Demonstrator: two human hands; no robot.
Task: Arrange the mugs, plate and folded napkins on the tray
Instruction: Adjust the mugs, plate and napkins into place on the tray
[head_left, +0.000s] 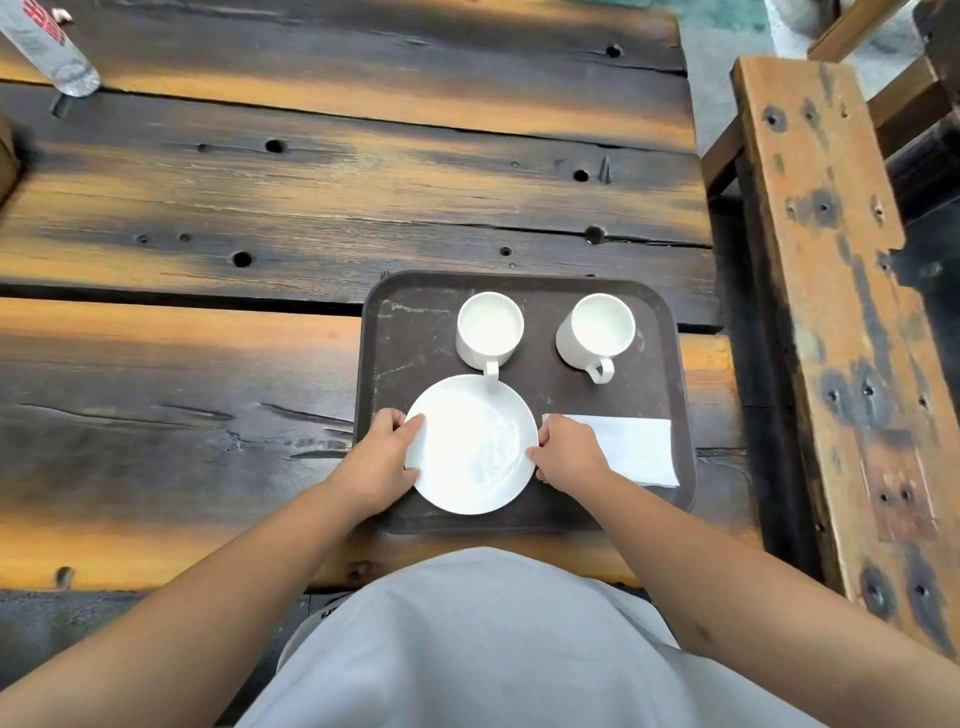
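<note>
A dark brown tray (415, 332) lies near the table's front right. Two white mugs stand upright along its far side: the left mug (489, 328) and the right mug (595, 331), handles pointing toward me. A white plate (470, 444) sits at the tray's front left, its far rim touching the left mug's handle. My left hand (382, 460) grips the plate's left rim. My right hand (569, 452) grips its right rim. A folded white napkin (636, 449) lies flat at the tray's front right, partly hidden by my right hand.
The tray rests on a dark, burnt-looking plank table (260, 208). A clear plastic bottle (49, 44) lies at the far left corner. A wooden bench (831, 291) runs along the right side, across a narrow gap.
</note>
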